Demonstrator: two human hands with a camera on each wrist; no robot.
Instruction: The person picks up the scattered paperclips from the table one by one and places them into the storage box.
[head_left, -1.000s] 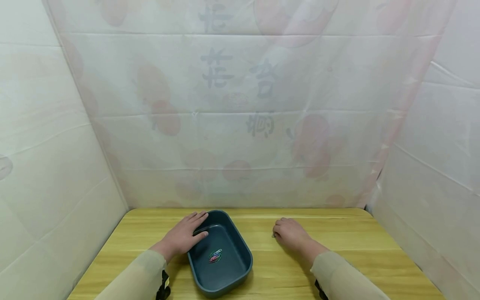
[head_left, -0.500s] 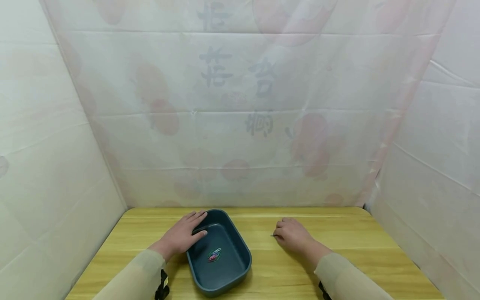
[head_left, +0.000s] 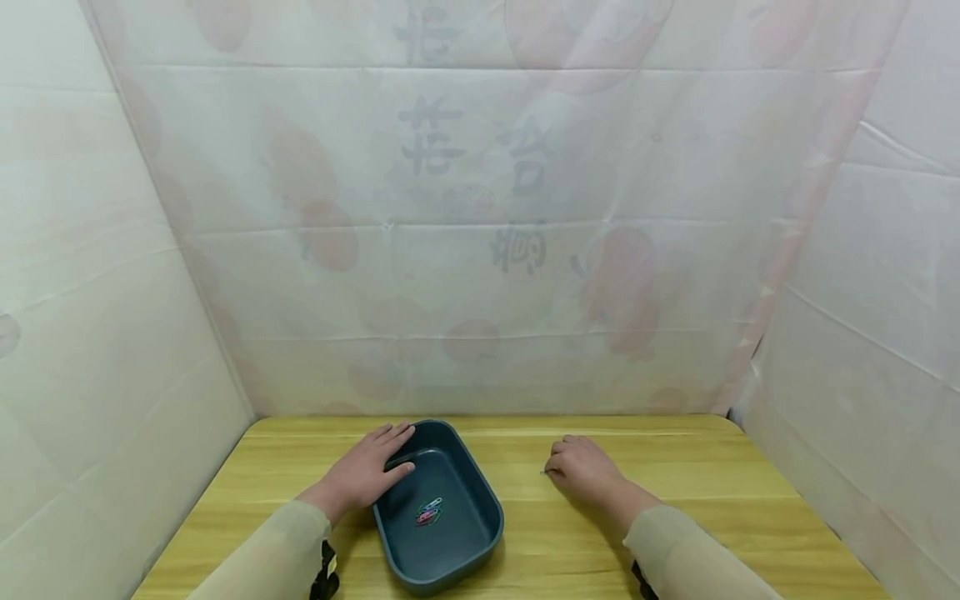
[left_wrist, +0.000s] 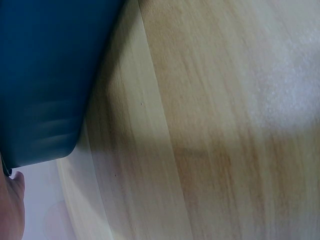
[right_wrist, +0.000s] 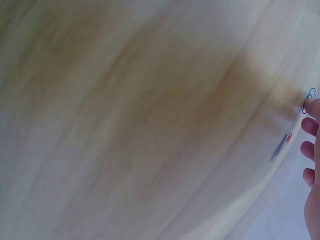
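clips [right_wrist: 283,142] are seen on the table [head_left: 675,492] just beside the curled right hand [head_left: 581,469] fingertips, well right of the tray [head_left: 480,487] touched by the flat left hand [head_left: 367,471].

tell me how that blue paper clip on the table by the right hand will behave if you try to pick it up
The blue paper clip looks like thin wire lying flat on the smooth wooden table, so it would probably slide before lifting. It is likely very light. The right hand would probably need a fingertip pinch at its edge.
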